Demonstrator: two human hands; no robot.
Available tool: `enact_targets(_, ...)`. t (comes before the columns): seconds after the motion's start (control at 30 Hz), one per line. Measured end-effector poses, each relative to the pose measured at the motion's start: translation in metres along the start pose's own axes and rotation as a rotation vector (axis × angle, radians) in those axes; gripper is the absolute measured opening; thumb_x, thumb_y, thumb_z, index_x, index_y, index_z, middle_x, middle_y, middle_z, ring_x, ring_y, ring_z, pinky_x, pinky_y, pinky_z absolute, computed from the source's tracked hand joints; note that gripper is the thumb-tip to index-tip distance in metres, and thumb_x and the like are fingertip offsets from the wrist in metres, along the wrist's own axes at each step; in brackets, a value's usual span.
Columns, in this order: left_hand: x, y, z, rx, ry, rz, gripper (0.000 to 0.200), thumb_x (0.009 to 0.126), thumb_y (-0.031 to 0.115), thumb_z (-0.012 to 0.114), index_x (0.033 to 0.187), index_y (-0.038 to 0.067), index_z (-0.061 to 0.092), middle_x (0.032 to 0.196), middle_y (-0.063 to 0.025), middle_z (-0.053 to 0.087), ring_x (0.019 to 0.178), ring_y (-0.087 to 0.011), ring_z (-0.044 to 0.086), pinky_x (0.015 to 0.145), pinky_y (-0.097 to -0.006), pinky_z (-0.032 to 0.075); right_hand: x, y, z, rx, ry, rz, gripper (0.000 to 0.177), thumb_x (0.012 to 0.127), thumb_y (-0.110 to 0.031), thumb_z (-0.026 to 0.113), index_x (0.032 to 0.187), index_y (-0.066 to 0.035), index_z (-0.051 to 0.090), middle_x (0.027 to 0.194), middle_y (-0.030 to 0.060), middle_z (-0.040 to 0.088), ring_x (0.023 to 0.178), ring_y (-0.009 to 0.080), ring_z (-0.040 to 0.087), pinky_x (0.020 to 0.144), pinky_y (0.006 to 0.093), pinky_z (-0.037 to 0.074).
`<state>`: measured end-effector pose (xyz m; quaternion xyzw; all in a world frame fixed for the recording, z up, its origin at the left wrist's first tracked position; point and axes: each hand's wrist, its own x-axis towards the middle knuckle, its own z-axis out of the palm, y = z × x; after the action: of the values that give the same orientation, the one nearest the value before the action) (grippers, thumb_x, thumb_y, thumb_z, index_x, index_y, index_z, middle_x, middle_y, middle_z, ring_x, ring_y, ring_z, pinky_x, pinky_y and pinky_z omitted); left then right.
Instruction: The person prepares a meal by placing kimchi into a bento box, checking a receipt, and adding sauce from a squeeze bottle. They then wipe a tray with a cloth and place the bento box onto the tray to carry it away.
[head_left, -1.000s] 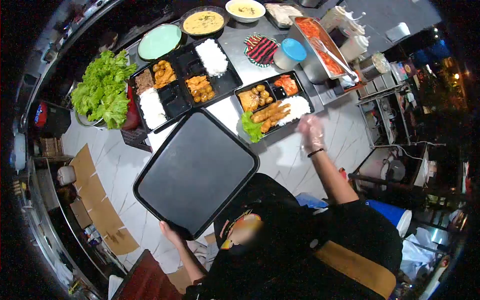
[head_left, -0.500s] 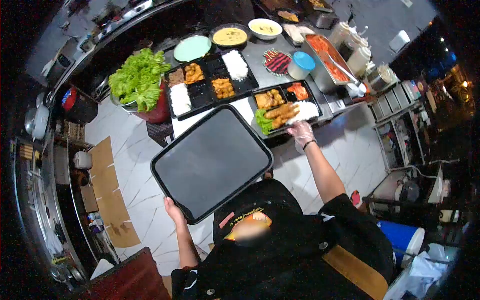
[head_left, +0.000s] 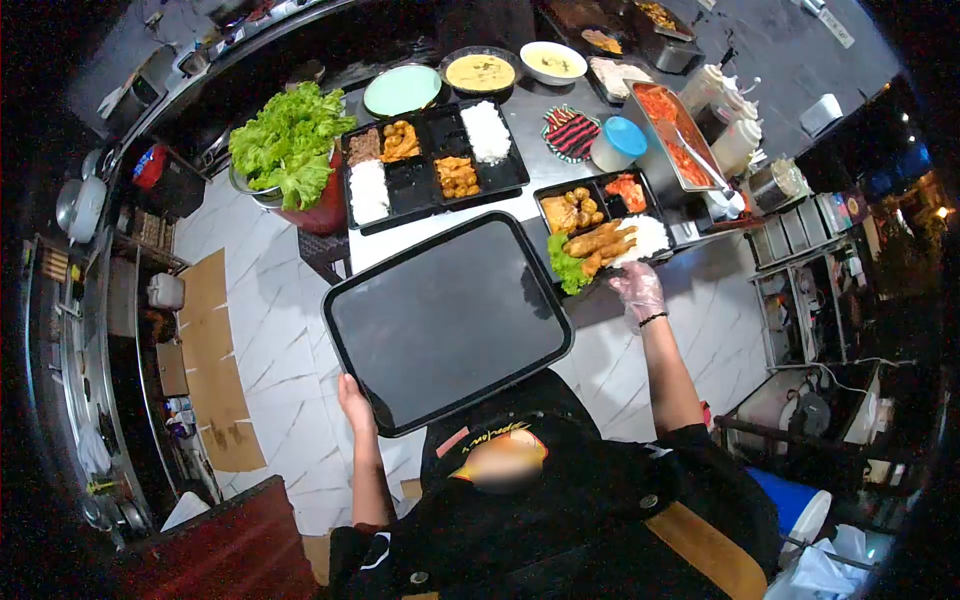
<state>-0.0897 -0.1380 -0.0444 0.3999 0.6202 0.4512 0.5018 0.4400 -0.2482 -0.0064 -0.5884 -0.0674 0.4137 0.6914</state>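
A large black serving tray (head_left: 445, 320) with nothing on it is tilted in front of me. My left hand (head_left: 356, 403), bare, grips its lower left edge, thumb on the rim. In a clear plastic glove, my right hand (head_left: 640, 293) holds the near edge of a black compartment meal box (head_left: 598, 285). Inside that box are fried pieces (head_left: 603, 245), white rice (head_left: 651, 236), lettuce (head_left: 566, 266), small potatoes and an orange-red side dish. The fingertips under the box are hidden.
More black meal boxes (head_left: 408, 190), partly filled, stand on the steel counter. A pot of lettuce (head_left: 290, 145) is at the left. Behind are bowls of yellow soup (head_left: 480, 72), a blue-lidded tub (head_left: 622, 140), a steel pan of orange-red food (head_left: 672, 135) and sauce bottles (head_left: 738, 140).
The meal box has moved slightly right and toward me with my right hand, away from the other boxes. The tray has shifted a little right in view.
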Motion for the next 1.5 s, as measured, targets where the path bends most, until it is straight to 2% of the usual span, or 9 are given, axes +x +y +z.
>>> enact_targets(0.13, 0.011, -0.018, 0.014, -0.02, -0.081, -0.067, 0.035, 0.093, 0.024, 0.04, 0.112, -0.003, 0.051, 0.103, -0.0085, 0.056, 0.094, -0.0169, 0.051, 0.084, -0.0285, 0.039, -0.011, -0.01, -0.018, -0.385, -0.138, -0.256, 0.014, 0.081, -0.007, 0.053, 0.093, -0.001, 0.05, 0.087, 0.0107, 0.054, 0.065, 0.02, 0.056, 0.059, 0.0355, 0.052)
enact_targets(0.23, 0.008, -0.018, 0.042, 0.093, -0.109, -0.049, 0.048, 0.092, 0.029, 0.043, 0.124, -0.007, 0.041, 0.124, -0.0144, 0.048, 0.113, -0.0211, 0.044, 0.097, -0.0296, 0.031, -0.033, -0.037, -0.001, -0.139, -0.079, 0.077, 0.015, 0.085, -0.01, 0.051, 0.098, -0.005, 0.046, 0.087, 0.0105, 0.054, 0.062, 0.0183, 0.055, 0.06, 0.0357, 0.054)
enact_targets(0.33, 0.003, -0.017, 0.07, 0.012, -0.176, -0.132, 0.048, 0.092, 0.03, 0.043, 0.123, -0.006, 0.042, 0.122, -0.0144, 0.049, 0.112, -0.021, 0.045, 0.096, -0.0301, 0.032, -0.036, -0.029, 0.008, -0.201, -0.268, 0.119, 0.012, 0.086, -0.01, 0.05, 0.097, -0.007, 0.044, 0.088, 0.0094, 0.055, 0.06, 0.0174, 0.055, 0.059, 0.0355, 0.054)
enact_targets(0.47, -0.018, -0.006, 0.105, 0.157, -0.164, -0.052, 0.052, 0.093, 0.034, 0.042, 0.126, -0.006, 0.04, 0.126, -0.0169, 0.045, 0.116, -0.0239, 0.042, 0.098, -0.0312, 0.03, -0.064, 0.005, 0.037, -0.085, -0.229, 0.177, 0.01, 0.085, -0.009, 0.053, 0.09, -0.009, 0.045, 0.086, 0.0094, 0.057, 0.061, 0.0186, 0.058, 0.059, 0.0347, 0.055)
enact_targets(0.6, -0.032, -0.014, 0.123, 0.027, -0.24, -0.097, 0.051, 0.093, 0.033, 0.04, 0.127, -0.005, 0.038, 0.127, -0.0146, 0.044, 0.117, -0.0218, 0.041, 0.098, -0.0306, 0.029, -0.1, 0.043, 0.081, 0.222, -0.143, 0.265, 0.012, 0.082, -0.006, 0.056, 0.09, -0.006, 0.047, 0.087, 0.0083, 0.056, 0.072, 0.019, 0.058, 0.062, 0.0353, 0.055)
enact_targets(0.67, -0.04, -0.017, 0.131, -0.055, -0.291, -0.126, 0.05, 0.094, 0.032, 0.039, 0.128, -0.004, 0.037, 0.128, -0.013, 0.043, 0.117, -0.0204, 0.041, 0.099, -0.0301, 0.029, -0.108, 0.069, 0.1, 0.091, -0.06, 0.185, 0.01, 0.088, -0.01, 0.049, 0.093, -0.003, 0.044, 0.095, 0.0141, 0.056, 0.068, 0.0226, 0.059, 0.064, 0.0386, 0.055)
enact_targets(0.77, -0.049, 0.003, 0.14, -0.163, -0.376, -0.121, 0.044, 0.095, 0.024, 0.036, 0.131, -0.001, 0.034, 0.127, -0.0107, 0.044, 0.116, -0.0187, 0.042, 0.098, -0.0291, 0.03, -0.11, 0.103, 0.115, 0.103, -0.022, 0.157, 0.014, 0.086, -0.011, 0.052, 0.095, -0.004, 0.042, 0.091, 0.0118, 0.054, 0.068, 0.02, 0.058, 0.063, 0.0341, 0.054)
enact_targets(1.0, -0.05, 0.004, 0.15, -0.058, -0.364, -0.182, 0.04, 0.092, 0.013, 0.037, 0.131, 0.003, 0.036, 0.124, -0.0087, 0.047, 0.113, -0.0165, 0.044, 0.096, -0.0276, 0.032, -0.112, 0.116, 0.154, 0.121, 0.074, 0.175, 0.013, 0.081, -0.008, 0.056, 0.085, -0.006, 0.043, 0.079, 0.0076, 0.052, 0.059, 0.0177, 0.055, 0.057, 0.0313, 0.052)
enact_targets(1.5, -0.046, 0.006, 0.147, -0.023, -0.464, -0.059, 0.041, 0.091, 0.02, 0.04, 0.128, 0.002, 0.038, 0.124, -0.0092, 0.047, 0.115, -0.0197, 0.042, 0.098, -0.0297, 0.029, -0.106, 0.115, 0.164, 0.063, 0.066, 0.143, 0.011, 0.081, -0.006, 0.055, 0.088, -0.004, 0.047, 0.081, 0.0059, 0.054, 0.063, 0.0156, 0.056, 0.059, 0.0296, 0.052)
